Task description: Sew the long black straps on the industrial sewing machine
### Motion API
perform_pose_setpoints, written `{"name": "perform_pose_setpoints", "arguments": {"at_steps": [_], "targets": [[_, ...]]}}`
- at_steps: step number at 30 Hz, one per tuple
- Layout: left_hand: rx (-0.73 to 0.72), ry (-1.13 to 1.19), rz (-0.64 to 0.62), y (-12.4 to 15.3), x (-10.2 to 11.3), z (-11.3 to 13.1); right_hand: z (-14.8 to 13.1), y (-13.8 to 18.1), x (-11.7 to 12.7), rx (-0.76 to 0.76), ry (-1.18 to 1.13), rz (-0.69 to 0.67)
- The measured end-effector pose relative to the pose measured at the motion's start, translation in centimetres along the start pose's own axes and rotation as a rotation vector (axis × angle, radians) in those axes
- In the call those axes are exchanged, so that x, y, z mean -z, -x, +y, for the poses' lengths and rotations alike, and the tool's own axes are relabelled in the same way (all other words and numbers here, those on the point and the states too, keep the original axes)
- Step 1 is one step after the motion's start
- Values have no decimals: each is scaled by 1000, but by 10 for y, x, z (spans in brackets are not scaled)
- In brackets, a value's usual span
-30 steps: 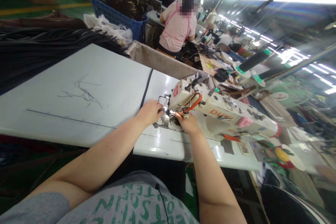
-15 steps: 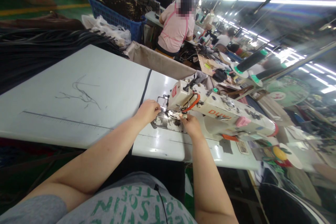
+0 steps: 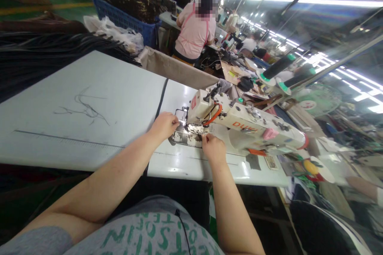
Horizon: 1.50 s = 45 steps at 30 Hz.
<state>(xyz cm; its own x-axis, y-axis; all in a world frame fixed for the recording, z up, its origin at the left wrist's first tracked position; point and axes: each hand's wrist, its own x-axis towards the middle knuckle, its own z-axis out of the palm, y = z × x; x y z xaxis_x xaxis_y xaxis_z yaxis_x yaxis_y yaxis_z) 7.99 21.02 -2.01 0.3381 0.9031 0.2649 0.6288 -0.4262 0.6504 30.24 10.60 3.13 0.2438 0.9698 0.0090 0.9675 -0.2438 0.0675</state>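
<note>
A cream sewing machine [image 3: 239,125] with an orange cable stands on the white table [image 3: 89,87]. My left hand [image 3: 164,125] rests on the table just left of the needle, fingers curled and pinched at the lit needle plate [image 3: 184,137]. My right hand [image 3: 213,147] lies in front of the machine head with its fingers closed in a pinch close to the needle. What the fingers hold is too small to make out. A black strap [image 3: 161,97] runs away from the needle across the table.
Loose black threads [image 3: 83,109] lie on the table's left half, and black material [image 3: 44,53] is piled beyond its far left edge. A person in a pink top [image 3: 194,28] sits ahead beside a blue basket [image 3: 125,18]. Thread cones [image 3: 275,69] stand at the right.
My right hand has drawn back a little from under the machine head toward the table's front. My left hand stays by the needle. The view has shifted slightly right.
</note>
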Motion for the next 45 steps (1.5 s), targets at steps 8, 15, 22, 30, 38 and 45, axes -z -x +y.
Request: {"name": "perform_pose_setpoints", "arguments": {"at_steps": [8, 15, 22, 30, 38, 45], "targets": [[-4, -63, -31, 1, 1, -1, 7, 14, 4, 1, 14, 75], [-32, -74, -45, -3, 6, -13, 26, 28, -10, -59, -81, 305], [-134, -52, -62, -7, 16, -13, -29, 93, -30, 603, -304, 303], [-115, -48, 1, -5, 28, -12, -84, 119, -55, 1053, -294, 411], [-11, -86, 43, -5, 28, -9, -97, 109, -47, 1098, -337, 479], [36, 48, 167, -5, 23, -11, -52, 100, -41, 909, -391, 486]]}}
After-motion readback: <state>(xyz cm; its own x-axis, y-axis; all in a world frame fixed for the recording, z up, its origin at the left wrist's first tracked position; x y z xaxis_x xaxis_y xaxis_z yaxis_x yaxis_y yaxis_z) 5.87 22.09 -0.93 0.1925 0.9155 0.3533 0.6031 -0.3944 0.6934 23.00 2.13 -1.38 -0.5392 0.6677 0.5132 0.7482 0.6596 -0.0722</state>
